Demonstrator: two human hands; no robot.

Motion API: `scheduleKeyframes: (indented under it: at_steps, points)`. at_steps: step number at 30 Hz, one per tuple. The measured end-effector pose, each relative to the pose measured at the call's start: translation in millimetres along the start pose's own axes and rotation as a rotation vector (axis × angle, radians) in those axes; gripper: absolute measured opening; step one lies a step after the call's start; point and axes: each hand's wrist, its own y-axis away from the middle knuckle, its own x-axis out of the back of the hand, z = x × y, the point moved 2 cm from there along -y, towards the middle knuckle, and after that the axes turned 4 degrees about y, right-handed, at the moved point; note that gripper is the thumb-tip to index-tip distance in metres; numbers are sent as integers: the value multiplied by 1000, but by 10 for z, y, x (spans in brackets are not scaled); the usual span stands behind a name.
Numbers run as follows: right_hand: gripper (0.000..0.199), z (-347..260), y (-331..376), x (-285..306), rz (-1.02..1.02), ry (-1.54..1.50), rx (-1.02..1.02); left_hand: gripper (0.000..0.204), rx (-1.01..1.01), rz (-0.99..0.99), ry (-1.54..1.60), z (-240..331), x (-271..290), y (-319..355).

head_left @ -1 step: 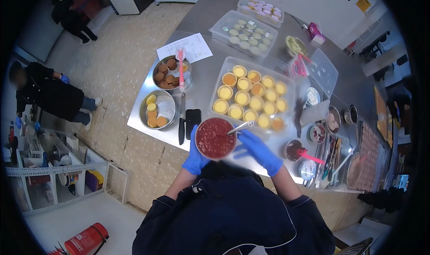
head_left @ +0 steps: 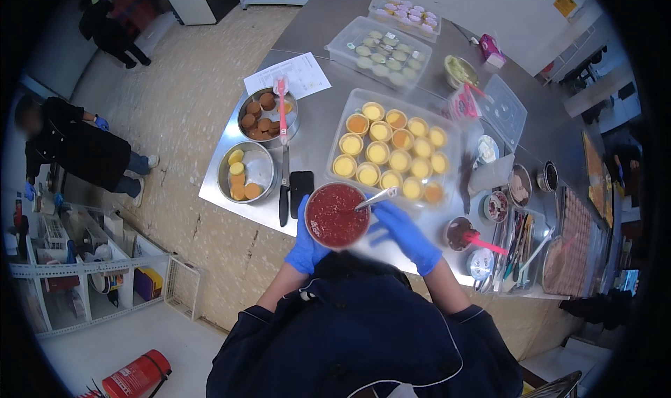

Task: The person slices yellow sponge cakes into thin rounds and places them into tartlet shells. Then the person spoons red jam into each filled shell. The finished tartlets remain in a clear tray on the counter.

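Note:
My left hand (head_left: 305, 246), in a blue glove, holds a round bowl of dark red, seeded fruit filling (head_left: 337, 215) from its left side, above the table's near edge. A metal spoon (head_left: 377, 198) leans in the filling, its handle over the right rim. My right hand (head_left: 405, 237), also gloved, is open just right of the bowl. Its fingers point towards the bowl and are slightly blurred; the spoon handle lies just above them. Beyond the bowl, a clear plastic tub (head_left: 453, 162) holds rows of small cups with yellow and some orange-brown tops.
Left of the bowl lie a phone (head_left: 301, 194) and a black-handled knife (head_left: 284, 204). Beside them stand tins of yellow cake rounds (head_left: 261, 162) and brown cake rounds (head_left: 244, 134), with a pink spatula (head_left: 283, 111). Rightward are a chocolate-coloured bowl (head_left: 458, 235) and a tool tray (head_left: 521, 248). A person (head_left: 77, 143) stands left.

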Motion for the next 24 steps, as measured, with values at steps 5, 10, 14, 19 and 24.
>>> scheduleKeyframes:
  at_steps: [5,10,14,19,24]
  points:
    - [22,-171,17,-122,337,152,383,58,40,0,-1,-53,-213,37]
    - [10,-440,198,-334,309,303,689,55,-105,-222,-335,-36,-455,117]
    - [17,-683,444,-377,328,747,1039,50,-217,-263,-530,21,-629,122]
    - [23,-763,500,-378,429,784,1216,45,-306,-333,-586,62,-763,78]
    - [23,-737,499,-291,524,630,1174,43,-242,-274,-443,30,-744,13]
